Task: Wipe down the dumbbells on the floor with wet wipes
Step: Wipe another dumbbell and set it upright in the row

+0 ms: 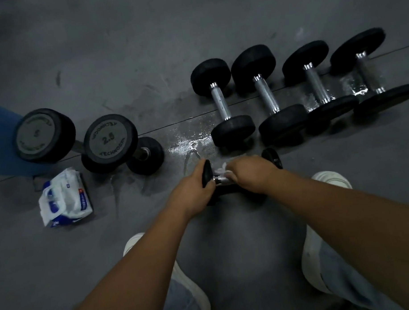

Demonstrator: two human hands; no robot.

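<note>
Head cam: the small dumbbell (207, 173) is down at the floor (125, 53), just ahead of the shoes (327, 180). Left hand (193, 190) is curled round its left end, I'd guess to stop it rolling. Right hand (255, 174) is closed over a wet wipe (220, 170) wrapped on the handle. The wipes pack (63, 197) sits left, within easy reach. The four dumbbells in a row (266, 94) have wet floor beside them, so they're probably done.
</note>
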